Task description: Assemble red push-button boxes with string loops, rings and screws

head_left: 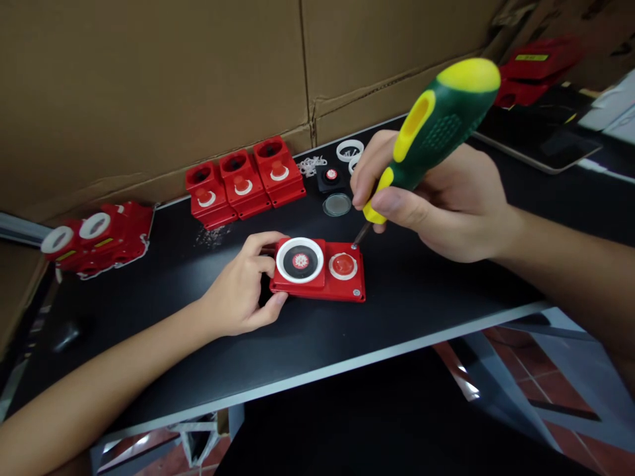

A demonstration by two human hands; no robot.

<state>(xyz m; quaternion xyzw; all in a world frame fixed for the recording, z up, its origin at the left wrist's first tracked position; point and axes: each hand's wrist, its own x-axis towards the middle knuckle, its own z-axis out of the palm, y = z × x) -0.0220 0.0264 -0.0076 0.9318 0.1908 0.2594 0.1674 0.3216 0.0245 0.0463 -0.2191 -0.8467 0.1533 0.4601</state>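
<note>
Tall cardboard sheets (163, 79) are standing behind the black table (163, 264), and they are limiting the room at its back. The pale front edge (317, 374) is crossing below both hands, and a wide strip of dark top is lying between this edge and the work. A tablet-like device (540, 142) is resting at the right, beyond the right forearm. Toward the back, three red housings (248, 201) are sitting side by side, and at the left end more red housings with white rings (116, 241) are lying close to the table's side.

The right hand (456, 205) is closing its thumb and fingers around the lower handle of a green and yellow screwdriver (436, 125), which is leaning with its handle up and to the right. The left hand (243, 281) is clamping the left end of a red rectangular unit (327, 281), with the thumb at the near side and the fingers at the far side. This unit is lying in the middle of the table, between the hands. It is carrying a white ring (300, 279) and a red dome (343, 264). Behind it, a clear disc (337, 204) is lying flat. The screwdriver tip is meeting the far right screw (354, 246), while another screw (356, 292) is sitting in the near right corner.
</note>
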